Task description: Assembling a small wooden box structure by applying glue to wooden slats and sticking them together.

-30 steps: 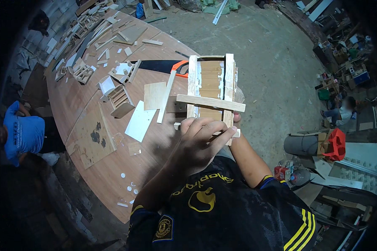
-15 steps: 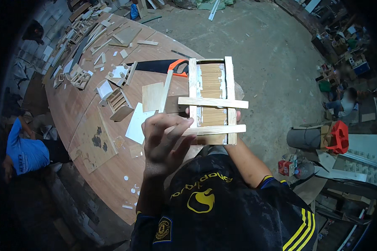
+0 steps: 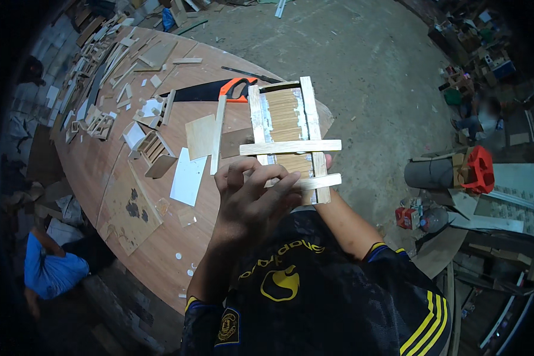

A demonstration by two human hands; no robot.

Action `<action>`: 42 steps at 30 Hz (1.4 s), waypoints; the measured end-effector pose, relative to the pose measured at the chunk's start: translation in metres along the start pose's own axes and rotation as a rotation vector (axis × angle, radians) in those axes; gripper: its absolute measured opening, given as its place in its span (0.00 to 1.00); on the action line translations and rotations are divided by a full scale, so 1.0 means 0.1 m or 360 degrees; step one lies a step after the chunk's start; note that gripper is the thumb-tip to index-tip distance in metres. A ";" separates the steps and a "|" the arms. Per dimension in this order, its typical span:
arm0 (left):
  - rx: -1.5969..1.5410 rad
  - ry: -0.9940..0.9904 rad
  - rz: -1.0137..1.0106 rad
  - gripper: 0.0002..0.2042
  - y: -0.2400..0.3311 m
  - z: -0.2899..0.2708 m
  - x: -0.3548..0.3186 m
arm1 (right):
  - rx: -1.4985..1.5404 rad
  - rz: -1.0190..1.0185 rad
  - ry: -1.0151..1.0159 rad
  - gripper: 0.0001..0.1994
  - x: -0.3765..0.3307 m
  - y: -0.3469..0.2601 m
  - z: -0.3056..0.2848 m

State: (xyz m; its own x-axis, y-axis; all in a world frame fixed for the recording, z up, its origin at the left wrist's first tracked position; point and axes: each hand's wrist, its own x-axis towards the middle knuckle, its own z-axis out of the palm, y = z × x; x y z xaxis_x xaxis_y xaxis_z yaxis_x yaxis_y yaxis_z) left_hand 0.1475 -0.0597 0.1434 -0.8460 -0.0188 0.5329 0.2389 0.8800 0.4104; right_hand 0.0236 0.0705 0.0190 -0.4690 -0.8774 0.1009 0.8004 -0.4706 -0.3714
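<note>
A small wooden frame [image 3: 285, 115] is held up in front of my chest. It has two long side strips, a ribbed tan panel with white smears along its edges, and two pale crosspieces. My right hand [image 3: 329, 160] supports it from behind, mostly hidden, with only a bit of finger past the right edge. The upper crosspiece [image 3: 291, 147] lies across both side strips and juts out on each side. My left hand [image 3: 255, 190] is bent over the left end of the lower crosspiece [image 3: 317, 182], fingers above and thumb below, covering that end.
A handsaw [image 3: 204, 90] with an orange and black handle lies on the wooden table [image 3: 219, 62]. Around it are a white sheet [image 3: 188, 178], a thin board [image 3: 202, 137], small slatted wooden pieces [image 3: 154, 151] and offcuts. A person in blue [image 3: 53, 267] is at the left.
My left hand has moved right and closed over the lower crosspiece. The frame has tilted slightly, its top leaning left. The whole view has shifted a little.
</note>
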 end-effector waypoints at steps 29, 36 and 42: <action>-0.0358 0.0286 -0.0174 0.22 -0.16 -0.32 -0.05 | 0.0065 0.0070 -0.0076 0.60 0.14 -0.02 0.16; -0.0223 0.0373 -0.0363 0.19 -0.22 -0.36 -0.26 | 0.0059 0.0163 -0.0156 0.63 0.21 -0.08 0.31; -0.0104 0.0129 -0.0152 0.22 -0.17 -0.26 -0.19 | -0.0127 0.0190 -0.0178 0.63 0.20 -0.09 0.29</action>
State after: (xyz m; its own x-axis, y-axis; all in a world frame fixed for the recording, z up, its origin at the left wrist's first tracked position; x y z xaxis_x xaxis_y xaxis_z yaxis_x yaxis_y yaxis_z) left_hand 0.1721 -0.0865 0.1450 -0.8257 -0.1417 0.5460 0.1918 0.8398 0.5080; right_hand 0.0174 0.0543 0.0511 -0.3244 -0.9336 0.1520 0.8136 -0.3574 -0.4587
